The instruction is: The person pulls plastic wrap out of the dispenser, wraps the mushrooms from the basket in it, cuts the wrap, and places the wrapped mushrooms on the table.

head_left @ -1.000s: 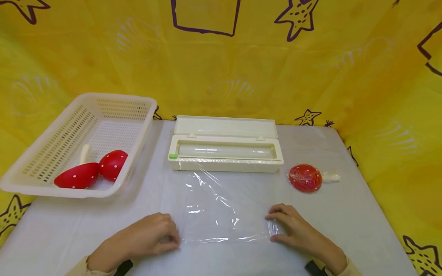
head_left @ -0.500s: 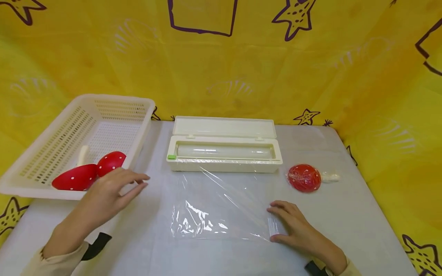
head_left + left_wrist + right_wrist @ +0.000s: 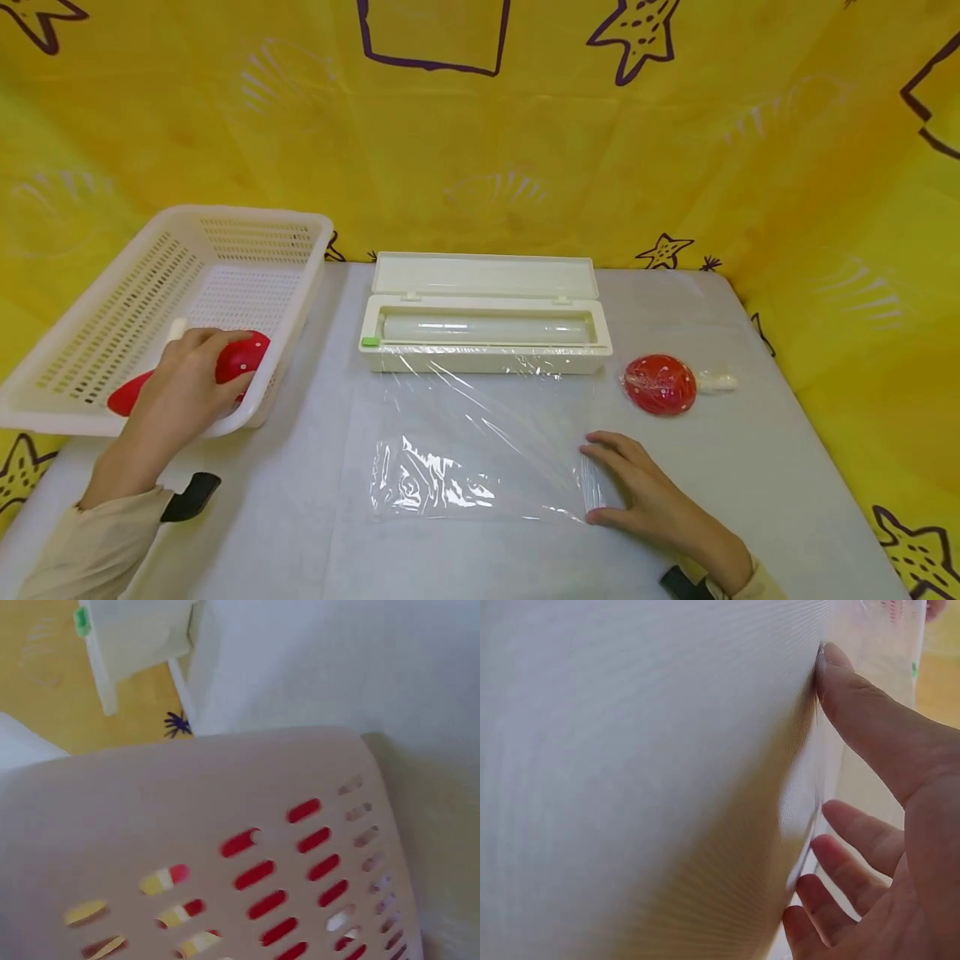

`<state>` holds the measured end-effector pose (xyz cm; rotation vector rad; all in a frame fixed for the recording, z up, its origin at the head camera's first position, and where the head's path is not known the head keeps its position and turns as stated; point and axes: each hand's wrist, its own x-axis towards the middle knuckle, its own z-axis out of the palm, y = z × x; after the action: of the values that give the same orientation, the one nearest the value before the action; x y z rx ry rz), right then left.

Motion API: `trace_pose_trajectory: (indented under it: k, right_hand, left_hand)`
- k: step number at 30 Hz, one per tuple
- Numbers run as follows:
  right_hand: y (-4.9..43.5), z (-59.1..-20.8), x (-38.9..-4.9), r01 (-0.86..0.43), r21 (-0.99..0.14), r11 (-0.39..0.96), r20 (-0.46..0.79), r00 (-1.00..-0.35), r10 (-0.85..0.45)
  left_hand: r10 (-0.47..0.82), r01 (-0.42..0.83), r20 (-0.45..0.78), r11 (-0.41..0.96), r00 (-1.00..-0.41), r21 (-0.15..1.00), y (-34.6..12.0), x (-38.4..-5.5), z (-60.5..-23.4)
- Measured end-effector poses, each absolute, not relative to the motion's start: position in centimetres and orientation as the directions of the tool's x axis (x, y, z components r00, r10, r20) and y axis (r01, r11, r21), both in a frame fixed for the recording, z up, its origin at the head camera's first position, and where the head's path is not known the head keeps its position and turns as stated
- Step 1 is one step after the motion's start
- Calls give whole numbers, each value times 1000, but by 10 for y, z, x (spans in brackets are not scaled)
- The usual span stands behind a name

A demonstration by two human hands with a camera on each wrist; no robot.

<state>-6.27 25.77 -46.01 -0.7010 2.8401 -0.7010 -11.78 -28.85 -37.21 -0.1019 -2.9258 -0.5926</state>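
My left hand (image 3: 183, 379) reaches into the white basket (image 3: 296, 275), fingers and thumb curled round the red, white-dotted head of a maraca (image 3: 251, 352). A second red maraca (image 3: 129, 393) lies partly hidden under that hand. In the left wrist view, the slotted basket wall (image 3: 172, 784) hides the hand, and red shows through the slots. My right hand (image 3: 637, 487) pinches the right edge of a sheet of plastic wrap (image 3: 480, 442), which is pleated between thumb and fingers. The sheet runs from an open dispenser box (image 3: 487, 360) and lies over the table.
A maraca wrapped in clear film (image 3: 660, 385) lies at the right of the table (image 3: 750, 483). The dispenser's lid (image 3: 483, 275) stands raised at the back, before a yellow patterned cloth (image 3: 480, 133).
My left hand has let go of the wrap's near left corner, moved left into the basket and taken hold of a maraca. The right hand has stayed at the wrap's edge.
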Motion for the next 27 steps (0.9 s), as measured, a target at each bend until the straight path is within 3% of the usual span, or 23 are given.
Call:
trace_pose_trajectory:
  k: [7,13,20,27]
  right_hand:
    - [257,-458,-63,-381,-483,788,-53,-886,-461]
    - [257,-457,-64,-380,-478,792,-61,-885,-461]
    - [257,-458,-64,-380,-480,791,-68,-883,-465]
    - [258,-458,-64,-378,-486,788,-72,-881,-467]
  left_hand:
    - [16,16,2,933,-1000,360,-299,-131,-378]
    - [51,32,-51,948,-997,317,-305,-139,-380]
    - [2,-40,-145,958,-989,285,-306,-144,-378]
    - [31,-11,-169,970,-985,241,-308,-146,-378]
